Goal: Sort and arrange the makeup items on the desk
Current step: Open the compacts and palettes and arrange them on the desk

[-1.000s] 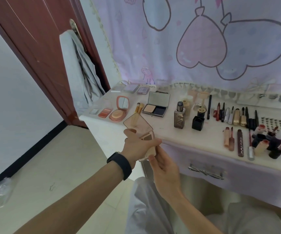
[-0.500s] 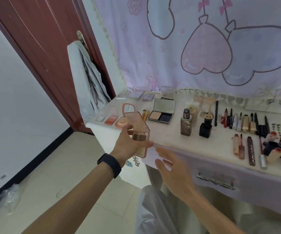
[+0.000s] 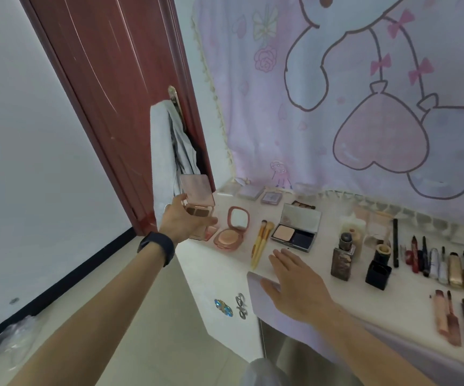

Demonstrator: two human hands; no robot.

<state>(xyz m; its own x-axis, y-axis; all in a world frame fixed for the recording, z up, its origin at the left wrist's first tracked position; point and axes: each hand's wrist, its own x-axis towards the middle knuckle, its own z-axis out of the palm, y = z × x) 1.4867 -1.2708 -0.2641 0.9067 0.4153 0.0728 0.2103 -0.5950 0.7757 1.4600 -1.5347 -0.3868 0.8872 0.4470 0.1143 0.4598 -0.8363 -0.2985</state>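
Since a second ago, the left hand point(image 3: 186, 222) has carried the open palette point(image 3: 199, 208) out to the left edge of the tabletop point(image 3: 320, 261), gripping its base with the hinged lid standing up. The right hand point(image 3: 295, 280) has let go and hovers spread flat over the front edge. Set down carelessly, the palette could slip off that left edge or knock the open round compact point(image 3: 232, 232) just beside it, whose raised mirror stands in the way; two gold-handled brushes point(image 3: 261, 243) and an open rectangular powder case point(image 3: 295, 232) lie further right.

Free desk point(image 3: 214, 257) corner beside brushes point(image 3: 261, 240)
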